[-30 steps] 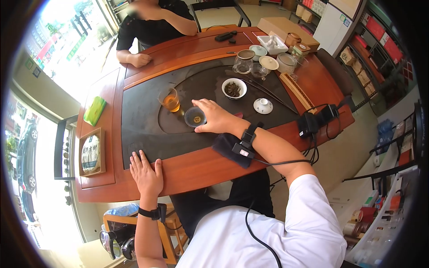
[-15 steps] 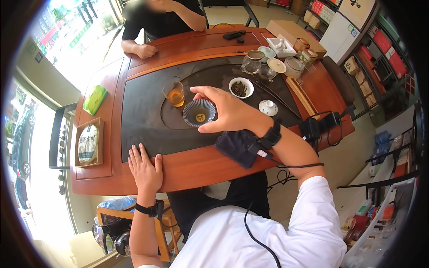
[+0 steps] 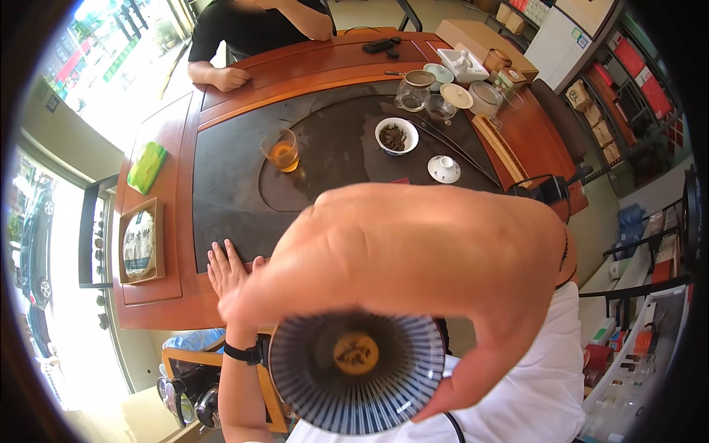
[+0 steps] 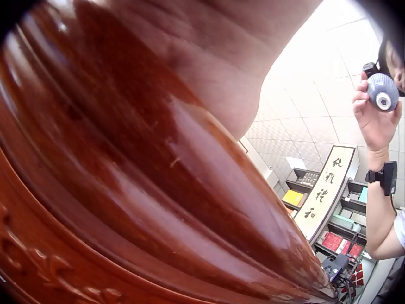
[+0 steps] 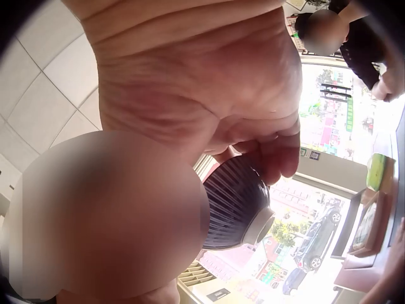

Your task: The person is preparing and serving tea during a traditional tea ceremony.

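Observation:
A ribbed blue-grey teacup (image 3: 317,391) with a yellow mark in its bottom is raised close to the head camera. My right hand (image 3: 384,251) holds it by the rim, thumb on one side and fingers on the other. In the left wrist view the cup (image 4: 378,87) is at the wearer's face, its pale foot outward. The right wrist view shows its dark ribbed side beneath the fingers (image 5: 288,155). My left hand (image 3: 227,267) rests on the near left table edge, fingers straight, partly hidden behind the right hand.
On the dark tea tray (image 3: 229,199) stand a glass of amber tea (image 3: 282,153), a white bowl of wet leaves (image 3: 396,137) and its lid (image 3: 443,170). Glassware (image 3: 413,92) crowds the far right. A boxed tea cake (image 3: 140,244) lies left. Another person (image 3: 258,29) sits opposite.
My right hand has lifted the cup from low over the tray up toward the face, so both now look large in the head view. The left hand has stayed on the table edge.

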Demonstrator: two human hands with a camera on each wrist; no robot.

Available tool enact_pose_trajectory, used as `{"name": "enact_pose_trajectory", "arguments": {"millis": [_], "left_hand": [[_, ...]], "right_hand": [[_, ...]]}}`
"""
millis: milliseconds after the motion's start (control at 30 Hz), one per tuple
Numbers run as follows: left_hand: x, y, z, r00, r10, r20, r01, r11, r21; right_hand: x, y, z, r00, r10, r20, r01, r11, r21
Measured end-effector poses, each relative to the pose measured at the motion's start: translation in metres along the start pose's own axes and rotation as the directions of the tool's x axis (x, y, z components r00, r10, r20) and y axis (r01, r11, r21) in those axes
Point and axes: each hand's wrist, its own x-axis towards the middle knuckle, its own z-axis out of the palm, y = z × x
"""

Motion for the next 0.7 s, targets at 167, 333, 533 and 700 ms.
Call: {"name": "enact_pose_trajectory", "arguments": {"millis": [167,333,533,700], "left_hand": [[-0.007,0.007,-0.01,0.998,0.038,-0.043,-0.039,0.999,-0.023],[-0.006,0.004,-0.007,0.999,0.043,-0.033,-0.044,0.999,-0.007],[-0.005,0.006,-0.009,0.999,0.04,-0.023,-0.04,0.999,0.001],[-0.005,0.005,-0.008,0.999,0.044,-0.028,-0.043,0.999,0.005]], "right_hand": [[0.004,-0.018,0.018,0.991,0.018,-0.135,-0.02,1.0,-0.012],[0.001,-0.024,0.023,0.983,0.032,-0.184,-0.04,0.998,-0.039],[-0.003,-0.027,0.027,0.977,0.041,-0.21,-0.053,0.997,-0.052],[-0.004,-0.029,0.026,0.973,0.04,-0.228,-0.058,0.996,-0.074]]}}
